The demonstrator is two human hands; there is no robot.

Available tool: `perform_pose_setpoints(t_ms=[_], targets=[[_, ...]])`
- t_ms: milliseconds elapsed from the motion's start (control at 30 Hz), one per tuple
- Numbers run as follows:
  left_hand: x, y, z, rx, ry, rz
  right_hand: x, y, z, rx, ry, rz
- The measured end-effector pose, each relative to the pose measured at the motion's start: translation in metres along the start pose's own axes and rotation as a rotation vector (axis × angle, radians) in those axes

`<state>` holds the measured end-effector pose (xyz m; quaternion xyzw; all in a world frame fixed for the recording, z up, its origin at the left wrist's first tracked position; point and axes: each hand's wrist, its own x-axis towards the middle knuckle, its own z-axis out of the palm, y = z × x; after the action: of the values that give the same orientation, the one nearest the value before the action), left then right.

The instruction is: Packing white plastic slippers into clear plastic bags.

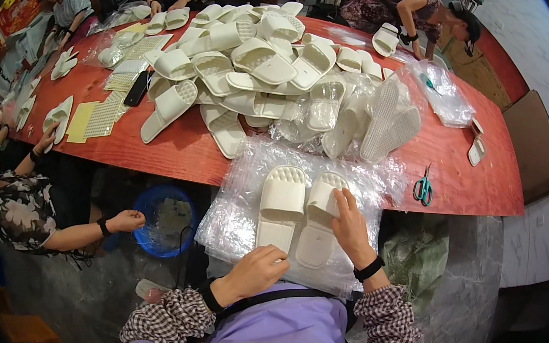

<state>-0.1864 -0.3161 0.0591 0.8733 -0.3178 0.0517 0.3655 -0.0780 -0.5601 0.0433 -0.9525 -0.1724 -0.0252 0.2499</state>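
Note:
Two cream slippers lie side by side, toes away from me, on a spread of clear plastic bags (pixel 234 228) that hangs over the table's near edge toward my lap. My right hand (pixel 352 229) grips the outer edge of the right slipper (pixel 315 245) beside its strap, with the thumb partly hidden. By the heel of the left slipper (pixel 275 234), my left hand (pixel 253 275) has its fingers curled together. What they pinch, if anything, cannot be made out.
A heap of cream slippers (pixel 259 68) fills the middle of the red table (pixel 452 185). Teal scissors (pixel 423 190) lie right, a black phone (pixel 137 88) and yellow sheets (pixel 82 121) left. A blue bucket (pixel 165 223) stands near a co-worker (pixel 20 200); other people work around the table.

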Motion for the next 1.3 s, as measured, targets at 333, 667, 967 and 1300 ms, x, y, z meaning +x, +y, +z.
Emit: perform_pose_setpoints(t_ms=[333, 667, 967, 1300], targets=[[-0.001, -0.019, 0.008, 0.062, 0.039, -0.056, -0.026, 0.014, -0.015, 0.508, 0.114, 0.058], [0.006, -0.040, 0.015, 0.135, 0.078, -0.115, -0.042, -0.035, -0.037, 0.716, -0.102, 0.338], [0.008, -0.051, 0.018, 0.072, 0.099, -0.206, -0.044, -0.037, 0.003, 0.224, -0.077, 0.003], [0.005, -0.054, 0.019, -0.093, 0.126, -0.301, -0.049, -0.047, 0.017, -0.007, -0.086, -0.013]])
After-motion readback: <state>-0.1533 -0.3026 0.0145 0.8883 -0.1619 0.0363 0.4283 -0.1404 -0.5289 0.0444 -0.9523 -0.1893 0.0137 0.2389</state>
